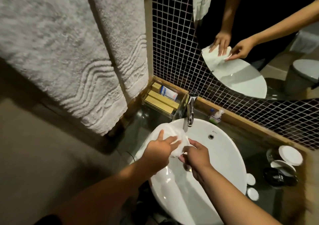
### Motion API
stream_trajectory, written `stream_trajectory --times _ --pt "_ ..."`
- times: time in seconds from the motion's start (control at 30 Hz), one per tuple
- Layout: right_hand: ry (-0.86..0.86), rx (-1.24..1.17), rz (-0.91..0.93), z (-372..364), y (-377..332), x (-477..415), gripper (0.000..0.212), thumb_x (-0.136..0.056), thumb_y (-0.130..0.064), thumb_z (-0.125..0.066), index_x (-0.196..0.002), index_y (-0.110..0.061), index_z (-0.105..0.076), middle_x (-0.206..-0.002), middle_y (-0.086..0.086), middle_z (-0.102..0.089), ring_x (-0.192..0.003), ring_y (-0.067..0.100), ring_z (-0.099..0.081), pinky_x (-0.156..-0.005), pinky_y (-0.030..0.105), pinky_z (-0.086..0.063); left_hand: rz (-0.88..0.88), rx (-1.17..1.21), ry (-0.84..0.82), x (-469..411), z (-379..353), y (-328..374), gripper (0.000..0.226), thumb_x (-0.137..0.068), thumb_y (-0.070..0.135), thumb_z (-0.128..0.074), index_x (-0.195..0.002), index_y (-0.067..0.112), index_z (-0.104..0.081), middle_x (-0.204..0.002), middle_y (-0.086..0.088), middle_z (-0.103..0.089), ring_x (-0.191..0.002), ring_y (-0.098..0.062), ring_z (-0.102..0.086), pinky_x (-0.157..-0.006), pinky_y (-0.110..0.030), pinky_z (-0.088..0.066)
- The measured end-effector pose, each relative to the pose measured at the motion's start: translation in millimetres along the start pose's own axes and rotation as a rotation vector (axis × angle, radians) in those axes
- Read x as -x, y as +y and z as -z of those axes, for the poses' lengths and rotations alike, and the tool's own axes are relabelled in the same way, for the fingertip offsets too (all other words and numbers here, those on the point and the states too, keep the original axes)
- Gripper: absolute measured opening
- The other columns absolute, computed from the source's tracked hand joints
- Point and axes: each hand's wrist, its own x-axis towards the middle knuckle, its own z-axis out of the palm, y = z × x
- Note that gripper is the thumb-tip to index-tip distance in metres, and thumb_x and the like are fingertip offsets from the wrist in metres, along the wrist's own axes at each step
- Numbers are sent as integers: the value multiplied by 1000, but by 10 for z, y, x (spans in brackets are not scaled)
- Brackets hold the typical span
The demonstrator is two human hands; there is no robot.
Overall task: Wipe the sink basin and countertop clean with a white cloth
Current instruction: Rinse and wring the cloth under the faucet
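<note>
A white oval sink basin [222, 157] sits on a dark countertop [259, 141]. A white cloth [165, 129] lies spread over the basin's far left rim, under the chrome tap [190, 110]. My left hand [158, 151] presses flat on the cloth with fingers spread. My right hand [196, 155] pinches the cloth's near edge over the middle of the basin. Part of the cloth is hidden under both hands.
Grey towels [69, 52] hang at the left. A clear tray with boxes [160, 100] stands behind the tap, with a small bottle [214, 116] beside it. Glasses with white lids [286, 160] and small white discs [251, 186] sit right of the basin. A mirror [259, 34] covers the tiled wall.
</note>
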Motion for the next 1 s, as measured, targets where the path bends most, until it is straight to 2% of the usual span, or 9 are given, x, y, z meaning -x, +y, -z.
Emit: stream_trajectory --times 0.1,0.17,0.27,0.4,0.53,0.67,0.77,0.93,1.0 --pt "31 6 -13 123 50 -51 36 -85 6 -54 -107 -12 -75 -91 24 -77 -57 31 -64 -43 32 -49 -233 77 233 121 -210 36 68 -74 5 -74 -136 27 -59 -141 4 -57 -136 -50 -37 -77 -51 -58" --pt "71 32 -10 175 97 -92 33 -89 0 -54 -102 -19 -78 -84 13 -79 -69 38 -73 -59 53 -58 -300 33 293 173 -233 126 63 -66 3 -81 -125 21 -68 -130 1 -65 -128 -54 -45 -70 -50 -59" --pt "75 36 -9 192 98 -101 33 -95 -4 -52 -102 -25 -77 -88 7 -80 -80 39 -75 -70 51 -62 -220 -47 173 159 -99 325 55 -83 8 -74 -136 15 -57 -142 -7 -55 -138 -56 -28 -92 -61 -48" --pt "-16 40 -61 226 42 -35 27 -96 0 -50 -104 -5 -75 -88 20 -75 -56 27 -64 -42 27 -49 -23 -174 -36 21 152 434 59 -94 15 -65 -148 17 -40 -156 -11 -33 -146 -50 -1 -110 -63 -27" --pt "-33 69 -86 295 37 10 32 -85 15 -42 -97 10 -71 -73 23 -67 -40 21 -54 -39 21 -44 -56 -152 -62 -81 289 350 56 -97 6 -53 -147 27 -42 -153 3 -40 -147 -46 1 -96 -54 -45" --pt "5 28 -120 304 84 2 36 -81 15 -39 -95 12 -72 -70 19 -70 -53 28 -62 -59 30 -53 -39 -182 -78 -151 318 315 59 -97 9 -51 -150 29 -37 -158 7 -31 -146 -49 -5 -97 -54 -45" --pt "66 -22 -99 327 46 43 31 -86 13 -44 -87 4 -74 -74 22 -70 -45 24 -59 -41 22 -46 -104 -162 -74 -92 310 471 53 -95 10 -53 -145 27 -46 -155 5 -38 -146 -48 -10 -101 -53 -43" --pt "137 -112 -96 392 -17 -18 15 -89 -4 -63 -82 0 -76 -70 22 -71 -59 29 -56 -52 32 -40 -148 -111 -24 -25 325 640 49 -92 8 -57 -139 20 -53 -146 0 -50 -143 -50 -17 -93 -52 -48" --pt "130 -116 -112 396 -4 -26 17 -91 -5 -60 -82 2 -74 -64 21 -66 -54 26 -52 -50 31 -37 -203 -162 -16 -39 337 588 50 -90 6 -57 -138 21 -54 -146 1 -49 -142 -52 -18 -88 -53 -51"
